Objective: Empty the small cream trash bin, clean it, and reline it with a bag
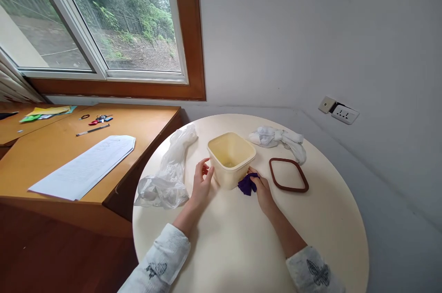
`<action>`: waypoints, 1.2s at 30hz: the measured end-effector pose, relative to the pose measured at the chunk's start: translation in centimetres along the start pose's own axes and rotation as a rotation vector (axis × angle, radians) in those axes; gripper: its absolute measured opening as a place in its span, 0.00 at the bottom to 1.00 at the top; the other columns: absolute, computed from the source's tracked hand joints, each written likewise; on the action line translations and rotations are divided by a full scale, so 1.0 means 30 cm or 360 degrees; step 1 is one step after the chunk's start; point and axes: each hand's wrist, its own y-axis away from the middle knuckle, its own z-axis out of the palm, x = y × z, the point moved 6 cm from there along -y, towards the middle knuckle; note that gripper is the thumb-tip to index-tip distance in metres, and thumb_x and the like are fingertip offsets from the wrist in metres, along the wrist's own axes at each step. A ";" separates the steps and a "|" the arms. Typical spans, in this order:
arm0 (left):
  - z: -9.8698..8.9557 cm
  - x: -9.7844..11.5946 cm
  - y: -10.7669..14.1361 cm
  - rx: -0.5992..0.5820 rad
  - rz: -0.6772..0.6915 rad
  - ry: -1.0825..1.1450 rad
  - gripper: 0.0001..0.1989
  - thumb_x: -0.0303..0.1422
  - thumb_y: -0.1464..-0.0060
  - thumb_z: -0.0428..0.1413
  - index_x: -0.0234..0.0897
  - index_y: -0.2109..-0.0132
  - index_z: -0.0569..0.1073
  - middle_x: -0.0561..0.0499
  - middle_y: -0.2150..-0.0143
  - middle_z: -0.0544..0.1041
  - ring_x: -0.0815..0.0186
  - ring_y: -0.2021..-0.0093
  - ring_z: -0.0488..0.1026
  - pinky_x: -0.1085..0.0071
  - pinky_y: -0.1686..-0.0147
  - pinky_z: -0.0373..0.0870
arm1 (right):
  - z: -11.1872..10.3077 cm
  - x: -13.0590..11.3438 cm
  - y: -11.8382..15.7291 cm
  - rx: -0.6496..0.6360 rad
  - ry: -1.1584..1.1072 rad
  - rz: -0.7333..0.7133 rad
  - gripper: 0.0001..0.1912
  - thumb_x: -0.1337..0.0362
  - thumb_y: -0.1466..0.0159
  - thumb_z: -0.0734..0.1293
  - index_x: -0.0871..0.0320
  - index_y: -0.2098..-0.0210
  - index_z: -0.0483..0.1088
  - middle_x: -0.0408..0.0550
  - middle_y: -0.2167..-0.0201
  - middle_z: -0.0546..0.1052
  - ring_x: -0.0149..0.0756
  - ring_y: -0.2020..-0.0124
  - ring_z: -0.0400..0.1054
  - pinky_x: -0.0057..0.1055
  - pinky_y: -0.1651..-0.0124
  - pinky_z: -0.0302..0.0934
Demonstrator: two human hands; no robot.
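A pale yellow plastic container [230, 171], square with rounded corners and uncovered on top, stands upright on the round table. My left hand [203, 178] is against its left side, fingers curved and thumb at the wall. In my right hand [260, 186] is a bunched dark purple cloth [247, 184], pinched at the container's right front corner. Some of the right fingers are hidden behind the cloth and container. To the right lies a brown rounded-square frame [289, 188], its middle the same pale colour as the table; whether a clear panel fills it I cannot tell.
On the round table [235, 242], a crumpled clear plastic bag [169, 173] lies left and a knotted white plastic bag [276, 136] back right. The wooden desk [148, 120] at left carries papers [86, 164], a pen [92, 130] and keys [101, 119]. A wall socket [345, 114] is at right.
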 end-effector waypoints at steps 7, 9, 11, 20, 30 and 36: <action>-0.002 -0.008 -0.002 0.0031 -0.0060 0.0066 0.11 0.34 0.47 0.49 0.39 0.55 0.65 0.52 0.66 0.69 0.66 0.64 0.67 0.69 0.61 0.63 | -0.020 -0.002 0.060 0.0084 0.0100 0.0171 0.12 0.59 0.46 0.63 0.60 0.69 0.74 0.46 0.71 0.77 0.37 0.64 0.68 0.31 0.57 0.59; -0.002 -0.005 -0.001 0.0036 -0.0068 0.0073 0.10 0.33 0.48 0.49 0.39 0.57 0.65 0.52 0.66 0.70 0.66 0.64 0.68 0.69 0.61 0.64 | -0.039 -0.001 0.062 0.0114 0.0110 0.0239 0.12 0.58 0.46 0.63 0.61 0.73 0.74 0.46 0.74 0.76 0.36 0.68 0.68 0.31 0.60 0.60; -0.002 -0.003 -0.001 0.0038 -0.0070 0.0078 0.10 0.33 0.48 0.49 0.38 0.57 0.65 0.52 0.66 0.70 0.66 0.63 0.68 0.69 0.61 0.64 | -0.062 -0.014 0.067 0.0139 0.0124 0.0320 0.12 0.58 0.47 0.65 0.62 0.77 0.72 0.46 0.78 0.75 0.35 0.72 0.67 0.30 0.65 0.61; 0.010 0.012 -0.005 0.0013 -0.0058 0.0097 0.09 0.32 0.47 0.49 0.39 0.58 0.66 0.51 0.64 0.72 0.66 0.62 0.69 0.70 0.62 0.64 | -0.120 -0.114 0.129 -0.0568 0.0759 0.0609 0.13 0.56 0.47 0.66 0.60 0.78 0.71 0.43 0.79 0.74 0.31 0.78 0.64 0.26 0.74 0.56; 0.007 0.024 -0.010 0.0031 -0.0068 0.0083 0.09 0.33 0.49 0.50 0.39 0.59 0.67 0.50 0.63 0.72 0.64 0.61 0.68 0.68 0.60 0.65 | -0.173 -0.130 0.136 -0.0432 0.1290 0.0318 0.10 0.59 0.47 0.65 0.56 0.81 0.67 0.42 0.78 0.73 0.31 0.77 0.61 0.26 0.75 0.50; -0.002 0.006 -0.013 0.0063 -0.0116 0.0072 0.09 0.33 0.49 0.49 0.39 0.59 0.66 0.52 0.65 0.70 0.66 0.65 0.69 0.70 0.64 0.65 | -0.208 -0.174 0.166 -0.0216 0.1541 0.0144 0.06 0.62 0.44 0.61 0.54 0.74 0.69 0.44 0.75 0.74 0.35 0.74 0.65 0.29 0.73 0.55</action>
